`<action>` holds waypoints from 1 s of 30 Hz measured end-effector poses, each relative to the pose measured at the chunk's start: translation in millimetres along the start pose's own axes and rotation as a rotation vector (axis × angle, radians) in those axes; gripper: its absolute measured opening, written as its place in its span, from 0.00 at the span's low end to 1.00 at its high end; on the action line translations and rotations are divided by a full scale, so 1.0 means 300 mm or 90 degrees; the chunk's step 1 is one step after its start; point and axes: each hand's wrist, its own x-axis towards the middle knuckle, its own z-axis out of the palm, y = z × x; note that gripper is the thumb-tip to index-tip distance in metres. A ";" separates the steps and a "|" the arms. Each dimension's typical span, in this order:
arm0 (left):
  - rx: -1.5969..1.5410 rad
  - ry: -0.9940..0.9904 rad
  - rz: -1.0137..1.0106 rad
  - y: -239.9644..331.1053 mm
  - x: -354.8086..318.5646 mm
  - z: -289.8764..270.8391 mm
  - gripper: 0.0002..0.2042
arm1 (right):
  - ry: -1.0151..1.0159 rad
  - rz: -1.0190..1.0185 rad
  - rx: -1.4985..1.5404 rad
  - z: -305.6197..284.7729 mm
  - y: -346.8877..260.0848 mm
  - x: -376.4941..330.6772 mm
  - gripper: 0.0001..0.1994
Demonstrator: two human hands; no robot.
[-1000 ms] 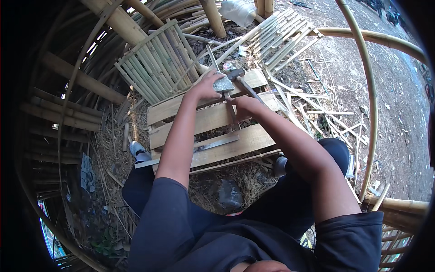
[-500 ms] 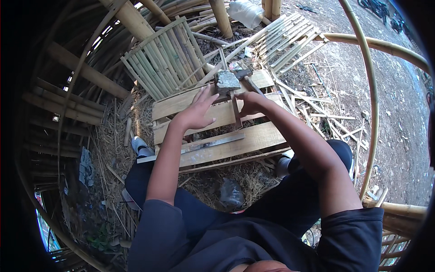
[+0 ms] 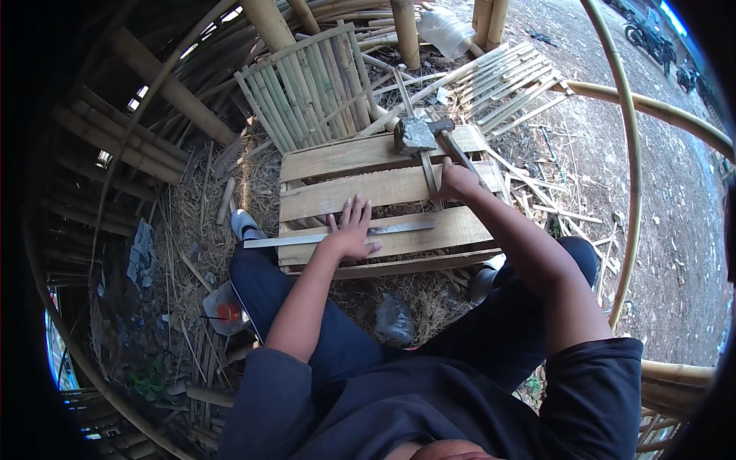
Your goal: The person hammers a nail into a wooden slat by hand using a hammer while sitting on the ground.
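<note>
My left hand (image 3: 353,236) lies open over a long pale flat strip (image 3: 406,227), its fingers stretched onto the slatted wooden bench (image 3: 330,198). Farther right, my right hand (image 3: 460,184) is closed at the near part of a thin bamboo strip (image 3: 428,172); its curled fingers are partly hidden. That strip runs away from me beneath a rough grey stone block (image 3: 416,136), which rests on the far slats. Just right of the stone lies a hammer (image 3: 443,126), its handle slanting back beside my right hand.
A green bamboo slat panel (image 3: 307,96) leans behind the bench at left. Another slat frame (image 3: 510,84) lies at the back right among split bamboo offcuts. A clear plastic bag (image 3: 395,318) sits on the straw between my legs. Bent bamboo poles (image 3: 629,153) frame the right side.
My left hand has moved from beside the stone toward me, down onto the pale strip. My right hand has drawn slightly nearer and closed at the bamboo strip. The view has shifted.
</note>
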 end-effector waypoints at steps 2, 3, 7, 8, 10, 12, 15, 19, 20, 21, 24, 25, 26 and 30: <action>0.007 0.009 -0.012 0.003 0.035 0.033 0.57 | 0.018 0.006 -0.009 0.007 0.016 0.015 0.48; -0.003 0.017 -0.016 -0.003 0.030 0.040 0.56 | 0.019 0.007 -0.013 0.010 0.011 0.017 0.47; 0.007 0.067 -0.051 0.033 0.031 0.065 0.55 | 0.019 0.014 -0.014 0.013 0.029 0.029 0.52; 0.015 0.085 -0.068 0.051 0.037 0.064 0.54 | 0.023 0.018 -0.023 0.010 0.037 0.037 0.54; 0.029 0.085 -0.093 0.066 0.036 0.040 0.54 | 0.016 0.024 -0.019 -0.013 0.014 0.037 0.59; 0.056 0.061 -0.116 0.038 0.036 0.043 0.54 | 0.045 -0.053 -0.014 -0.027 -0.038 -0.008 0.47; 0.064 0.062 -0.119 0.056 0.050 0.051 0.53 | 0.065 -0.077 -0.059 -0.025 -0.028 -0.028 0.46; 0.057 0.053 -0.125 0.026 0.057 0.067 0.54 | 0.050 -0.084 -0.070 -0.032 -0.080 -0.049 0.24; 0.056 0.058 -0.119 0.036 0.060 0.062 0.53 | 0.038 -0.071 -0.068 -0.042 -0.072 -0.039 0.19; 0.046 0.063 -0.119 0.038 0.060 0.067 0.53 | 0.051 -0.080 -0.071 -0.035 -0.067 -0.039 0.16; 0.027 0.082 -0.106 0.068 0.064 0.049 0.53 | 0.069 -0.111 -0.103 -0.030 -0.010 -0.023 0.15; 0.025 0.081 -0.114 0.064 0.050 0.053 0.54 | 0.049 -0.127 -0.122 -0.034 -0.027 -0.035 0.16; 0.018 0.076 -0.122 0.057 0.041 0.047 0.54 | 0.076 -0.132 -0.121 -0.036 -0.053 -0.045 0.17; 0.052 0.046 -0.031 0.016 0.007 -0.026 0.55 | -0.005 -0.125 -0.119 -0.040 -0.024 -0.063 0.15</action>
